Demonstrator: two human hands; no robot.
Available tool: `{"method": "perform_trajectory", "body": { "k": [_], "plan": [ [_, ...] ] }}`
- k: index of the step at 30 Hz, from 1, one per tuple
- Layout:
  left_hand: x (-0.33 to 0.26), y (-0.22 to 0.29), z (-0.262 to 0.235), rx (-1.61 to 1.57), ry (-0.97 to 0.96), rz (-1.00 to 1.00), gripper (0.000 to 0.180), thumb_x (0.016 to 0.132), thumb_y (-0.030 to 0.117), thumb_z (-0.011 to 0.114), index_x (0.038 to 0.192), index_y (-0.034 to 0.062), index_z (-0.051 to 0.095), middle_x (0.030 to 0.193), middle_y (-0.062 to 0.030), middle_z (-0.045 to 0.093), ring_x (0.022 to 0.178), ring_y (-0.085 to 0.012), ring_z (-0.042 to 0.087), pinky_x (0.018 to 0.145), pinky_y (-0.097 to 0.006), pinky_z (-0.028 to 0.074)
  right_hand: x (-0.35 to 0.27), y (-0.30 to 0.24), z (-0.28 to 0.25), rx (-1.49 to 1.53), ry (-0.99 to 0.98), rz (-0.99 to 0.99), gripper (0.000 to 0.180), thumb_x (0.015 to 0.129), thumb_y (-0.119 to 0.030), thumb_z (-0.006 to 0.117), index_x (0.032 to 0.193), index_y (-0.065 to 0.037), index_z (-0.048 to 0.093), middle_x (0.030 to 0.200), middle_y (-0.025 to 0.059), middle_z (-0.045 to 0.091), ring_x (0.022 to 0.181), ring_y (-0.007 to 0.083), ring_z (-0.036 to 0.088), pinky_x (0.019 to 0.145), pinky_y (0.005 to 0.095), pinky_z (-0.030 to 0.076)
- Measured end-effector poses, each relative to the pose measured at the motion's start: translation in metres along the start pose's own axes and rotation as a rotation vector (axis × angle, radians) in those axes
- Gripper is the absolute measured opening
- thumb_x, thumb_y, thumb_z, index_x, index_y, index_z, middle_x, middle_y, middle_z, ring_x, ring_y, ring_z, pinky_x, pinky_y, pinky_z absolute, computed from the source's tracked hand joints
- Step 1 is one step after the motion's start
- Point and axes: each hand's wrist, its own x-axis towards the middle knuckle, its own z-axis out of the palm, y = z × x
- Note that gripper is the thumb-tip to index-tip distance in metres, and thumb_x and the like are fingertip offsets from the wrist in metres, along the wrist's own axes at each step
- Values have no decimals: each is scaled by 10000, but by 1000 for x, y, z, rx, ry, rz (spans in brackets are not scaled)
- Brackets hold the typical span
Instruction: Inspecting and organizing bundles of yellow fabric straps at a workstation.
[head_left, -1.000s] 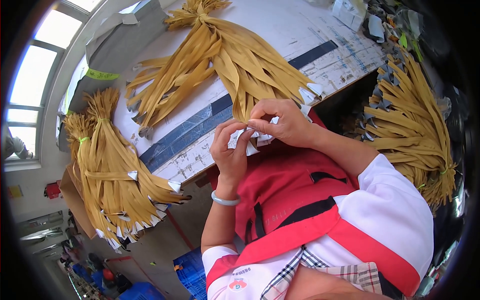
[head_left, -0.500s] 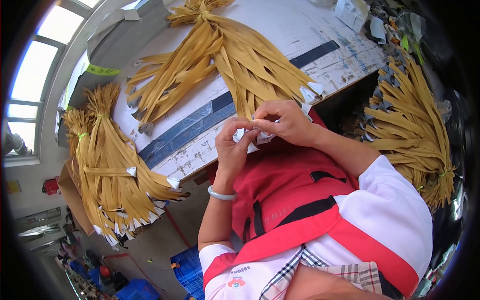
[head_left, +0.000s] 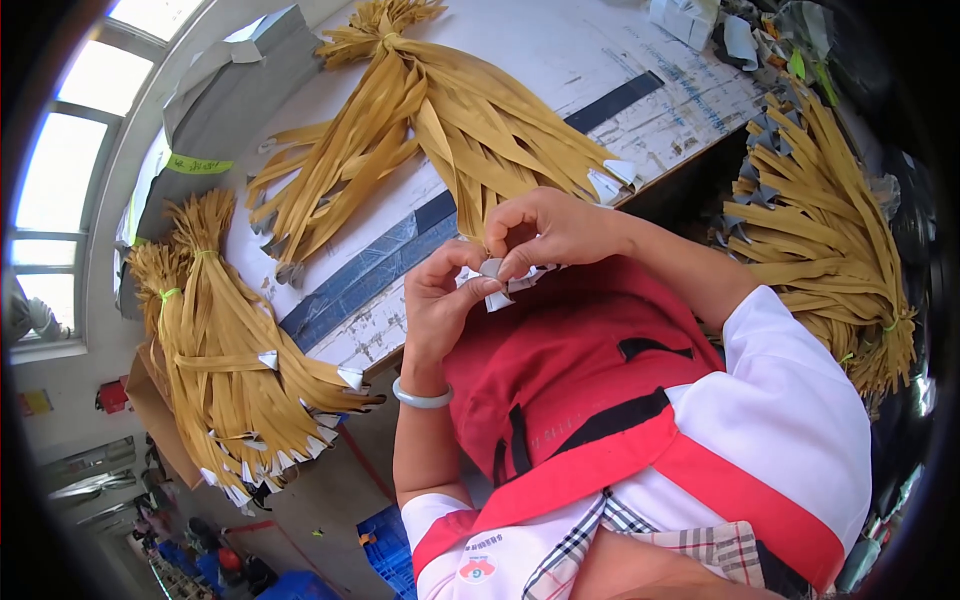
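Observation:
A tied bundle of mustard-yellow straps (head_left: pixel 500 120) fans across the table toward me, and several straps carry white or grey tabs at their ends. At the table's near edge my left hand (head_left: pixel 440 295) pinches a small grey-white tab (head_left: pixel 491 268) at a strap end between thumb and fingers. My right hand (head_left: pixel 555 235) is closed right beside it, thumb and forefinger on the same strap end. More white tabs hang just below the fingers, partly hidden by them.
The scuffed white table (head_left: pixel 690 90) has dark tape strips (head_left: pixel 375 262) along it. Other strap bundles hang at the left edge (head_left: pixel 235 340) and lie at the right (head_left: pixel 825 240). A grey wrapped package (head_left: pixel 230 95) stands back left; a blue crate (head_left: pixel 388 550) sits on the floor.
Both hands have shifted slightly left, and the left one is lower. A grey tab now shows between the fingertips. The view has moved a little; the bundles lie as before.

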Motion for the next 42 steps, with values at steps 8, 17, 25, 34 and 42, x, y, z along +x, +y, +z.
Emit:
{"method": "perform_trajectory", "body": {
  "k": [8, 17, 25, 34, 42],
  "plan": [
    [0, 13, -3, -92, 40, -65, 177, 801, -88, 744, 928, -2, 656, 952, -57, 658, 878, -132, 634, 803, -272, 525, 4, -20, 4, -141, 24, -77, 141, 854, -84, 745, 897, -32, 621, 803, 0, 627, 721, 65, 612, 628, 249, 490],
    [0, -12, 29, 367, 468, 227, 85, 896, -71, 668, 902, -7, 613, 821, -44, 652, 646, -107, 642, 632, -236, 539, 24, 27, 28, -735, 599, -479, 145, 821, -46, 718, 898, -25, 597, 871, 109, 627, 713, 235, 638, 635, 311, 518],
    [-1, 13, 7, 199, 298, 167, 201, 846, -122, 661, 1027, -36, 670, 910, -65, 668, 764, -117, 631, 649, -234, 528, 13, 25, 20, -152, 375, -398, 55, 916, -27, 670, 965, -3, 661, 912, 32, 632, 812, 107, 629, 737, 265, 520],
    [-20, -4, 14, 844, 208, 315, 123, 826, -139, 623, 886, -31, 618, 824, -118, 622, 688, -212, 634, 630, -302, 506, 6, 39, 40, 84, 432, -152, 234, 964, -208, 674, 838, -15, 638, 762, -11, 600, 702, 44, 516, 624, 232, 430],
    [-48, 70, -118, 464, 1190, 476, 209, 972, -8, 591, 1180, -1, 572, 1014, -103, 641, 841, -143, 649, 720, -260, 554, -42, 21, -37, -322, 679, -84, 246, 946, -247, 694, 875, -19, 635, 782, -14, 576, 734, 62, 541, 654, 263, 460]
  ]
}}
